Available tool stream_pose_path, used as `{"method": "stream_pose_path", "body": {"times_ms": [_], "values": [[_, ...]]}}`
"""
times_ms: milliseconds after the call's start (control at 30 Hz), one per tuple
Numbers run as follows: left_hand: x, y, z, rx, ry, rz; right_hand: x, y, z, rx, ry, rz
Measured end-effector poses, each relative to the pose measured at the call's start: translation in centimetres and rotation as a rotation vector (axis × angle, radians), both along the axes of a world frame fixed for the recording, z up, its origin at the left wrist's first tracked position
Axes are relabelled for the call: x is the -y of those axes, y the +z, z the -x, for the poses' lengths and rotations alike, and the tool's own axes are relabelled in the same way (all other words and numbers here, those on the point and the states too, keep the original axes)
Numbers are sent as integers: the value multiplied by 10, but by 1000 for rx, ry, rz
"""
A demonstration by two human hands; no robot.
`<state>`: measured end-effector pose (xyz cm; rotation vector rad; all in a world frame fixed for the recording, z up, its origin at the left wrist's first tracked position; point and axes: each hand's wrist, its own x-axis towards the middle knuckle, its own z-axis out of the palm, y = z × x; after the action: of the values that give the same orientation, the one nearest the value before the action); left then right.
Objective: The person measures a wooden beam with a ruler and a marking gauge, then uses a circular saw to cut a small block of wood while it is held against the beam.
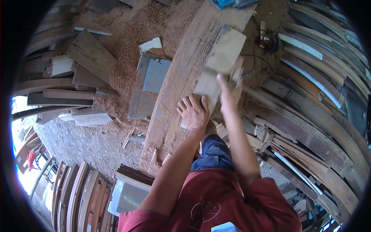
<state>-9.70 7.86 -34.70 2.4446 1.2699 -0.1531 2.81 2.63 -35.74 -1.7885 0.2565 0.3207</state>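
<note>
Tan board is pressed to the bench beneath the spread fingers of the left hand, seemingly for steadiness, while what is held by the blurred right hand cannot be told.

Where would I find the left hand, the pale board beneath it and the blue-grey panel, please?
Left hand point(195, 113), head view: back of the hand.
Pale board point(207, 86), head view: middle of its upper face.
Blue-grey panel point(156, 76), head view: middle of its flat face.
</note>
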Motion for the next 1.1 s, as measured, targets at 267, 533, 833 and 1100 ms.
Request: {"method": "stream_pose_path", "body": {"times_ms": [267,533,833,1100], "values": [[0,1,4,31,-8,12,-28,-9,-94,217,-56,-199],[1,1,-3,109,-40,35,-20,2,-172,-3,-84,27],[-3,-20,18,475,80,49,13,-15,85,136,-15,-23],[-7,-15,18,518,46,40,-10,10,-51,112,3,-35]]}}
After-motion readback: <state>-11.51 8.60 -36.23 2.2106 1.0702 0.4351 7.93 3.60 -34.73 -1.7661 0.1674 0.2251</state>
